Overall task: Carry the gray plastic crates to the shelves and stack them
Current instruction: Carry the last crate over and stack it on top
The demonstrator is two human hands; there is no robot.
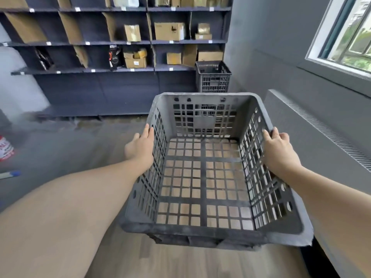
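I hold an empty gray plastic crate [202,227] with slotted walls in the air in front of me, above the wooden floor. My left hand [140,146] grips its left rim, fingers over the edge. My right hand [278,149] grips the right rim the same way. A second gray crate [213,77] stands on the floor ahead, at the right end of the dark shelves [120,71], in the corner by the wall.
The shelves hold several cardboard boxes [169,31]. A long gray unit [321,137] runs along the right wall under a window [349,35]. A red-and-white container [6,148] and a blue-tipped object [10,174] lie on the floor at left.
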